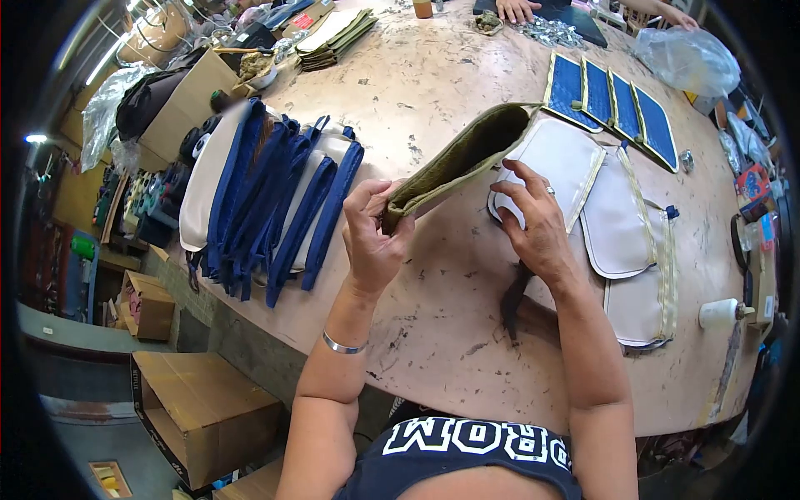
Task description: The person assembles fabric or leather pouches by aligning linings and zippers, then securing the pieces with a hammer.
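My left hand (375, 237) pinches one end of an olive-green fabric pouch (457, 158) between thumb and fingers. The pouch is held up over the table, its long mouth gaping and facing up, with a dark inside. Beside the pouch's lower side is my right hand (540, 223), fingers apart and curved, nothing in its grasp. Under and to the right of that hand lie several white panels (617, 218) with dark edging and gold-coloured strips. A dark strap (515, 302) lies on the table below the right hand.
Left on the table (450, 333) sits a row of blue-trimmed white pieces (275, 196). Blue panels (612, 104) lie at the back right, near a plastic bag (687, 60). Olive pieces (336, 37) are stacked behind. A thread spool (718, 313) stands right. Another person's hand (518, 10) is across the table.
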The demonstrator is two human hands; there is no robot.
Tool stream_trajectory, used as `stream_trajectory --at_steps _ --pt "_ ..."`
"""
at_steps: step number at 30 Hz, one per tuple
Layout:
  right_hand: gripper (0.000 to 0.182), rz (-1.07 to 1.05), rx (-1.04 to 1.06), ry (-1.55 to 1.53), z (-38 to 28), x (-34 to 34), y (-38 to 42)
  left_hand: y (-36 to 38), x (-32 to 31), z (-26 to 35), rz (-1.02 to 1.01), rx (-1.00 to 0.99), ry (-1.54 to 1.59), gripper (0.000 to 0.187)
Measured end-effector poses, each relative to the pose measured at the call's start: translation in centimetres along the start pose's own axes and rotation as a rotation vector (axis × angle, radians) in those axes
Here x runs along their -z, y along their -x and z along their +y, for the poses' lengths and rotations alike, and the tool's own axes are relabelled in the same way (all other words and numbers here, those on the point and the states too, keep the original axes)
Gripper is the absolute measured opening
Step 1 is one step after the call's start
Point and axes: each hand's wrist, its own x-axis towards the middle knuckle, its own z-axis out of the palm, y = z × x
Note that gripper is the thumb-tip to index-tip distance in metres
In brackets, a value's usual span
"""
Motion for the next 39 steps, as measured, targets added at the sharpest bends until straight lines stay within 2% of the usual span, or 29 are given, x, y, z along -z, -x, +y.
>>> stream_trajectory --at_steps 12,18,24,30,31,34,35,38,39 --pt "0.035 -0.038 -0.031 0.009 0.1 0.0 0.0 -0.2 -0.1 0.0 -0.006 -0.021 -0.005 0.054" --pt "0.032 -0.056 -0.032 0.013 0.1 0.0 0.1 -0.3 0.2 0.4 0.039 0.189 0.124 0.056" --pt "0.028 -0.067 -0.018 0.029 0.2 0.0 0.1 -0.7 0.3 -0.1 0.071 0.167 0.062 0.056" --pt "0.027 -0.091 -0.027 0.031 0.4 -0.2 0.3 -1.0 0.6 -0.5 0.086 0.328 0.151 0.065" --pt "0.027 -0.091 -0.021 0.035 0.4 -0.2 0.3 -1.0 0.8 -0.7 0.088 0.411 0.231 0.071" --pt "0.026 -0.096 -0.034 0.036 0.6 -0.3 0.4 -0.2 0.9 -3.7 -0.009 0.386 0.003 0.071" --pt "0.026 -0.103 -0.044 0.031 0.6 -0.4 0.5 0.1 1.0 -4.5 -0.010 0.565 0.180 0.071" --pt "0.026 -0.125 -0.029 0.025 0.9 -0.4 0.7 0.3 1.4 -5.1 0.068 0.792 0.466 0.072" --pt "0.026 -0.135 -0.026 0.016 1.1 -0.5 0.8 0.4 1.6 -5.4 0.072 0.799 0.418 0.072"
